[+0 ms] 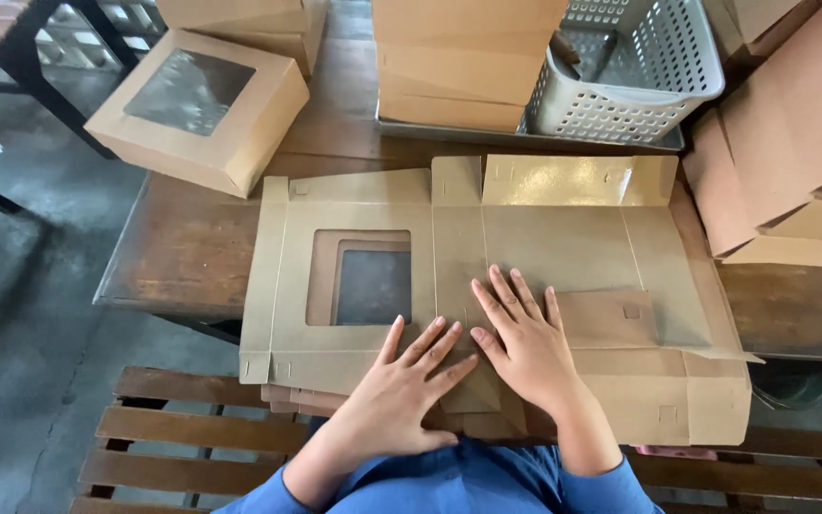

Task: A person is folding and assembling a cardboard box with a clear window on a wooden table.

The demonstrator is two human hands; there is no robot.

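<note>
Fingers of the left hand [401, 381] and right hand [523, 338] lie spread and flat, gripping nothing, pressing the near edge of an unfolded brown carton blank [544, 238]. This blank lies on a wooden table [178, 252]. Beyond the blank sits a white perforated basket [635, 81]; off its far left corner stands a folded window box [197, 109].

A finished kraft box with a clear window lid [197, 107] sits at the far left corner of the worn wooden counter [183, 252], a white perforated plastic basket [632, 71] stands beside stacked plain cardboard boxes [459, 62], and more flat brown cardboard [792, 162] leans at the right edge.
</note>
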